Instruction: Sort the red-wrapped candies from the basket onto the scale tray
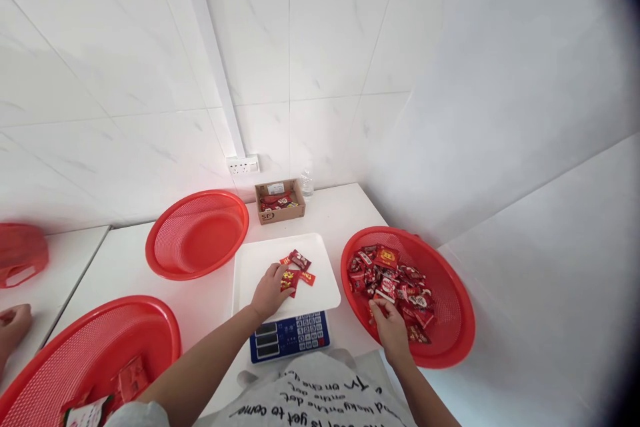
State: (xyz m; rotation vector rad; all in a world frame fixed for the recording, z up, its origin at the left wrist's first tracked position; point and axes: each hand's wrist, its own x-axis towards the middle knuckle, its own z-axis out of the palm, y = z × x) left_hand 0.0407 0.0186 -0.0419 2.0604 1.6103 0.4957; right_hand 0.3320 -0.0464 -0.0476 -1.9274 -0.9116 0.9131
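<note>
My left hand (270, 291) rests over the white tray (255, 260) of a digital scale (290, 337). Its thumb and fingers are apart, touching a red packet with yellow print (289, 280). Beside that lie a dark red wrapped candy (301, 260) and an orange-red packet (307, 277). On the right, my right hand (391, 329) is at the near left side of a red plastic basket (457, 320). Thumb and fingers there are pinched together; what lies between them is hidden. Many small red wrapped candies (387, 287) fill part of this basket.
Behind the tray stands a small cardboard box (283, 215) with wrapped candies, next to a clear plastic item (307, 183). A red basket (197, 233) sits left of it. Another red basket (160, 310) holds packets, front left. Another person's hand (14, 327) shows at the left edge.
</note>
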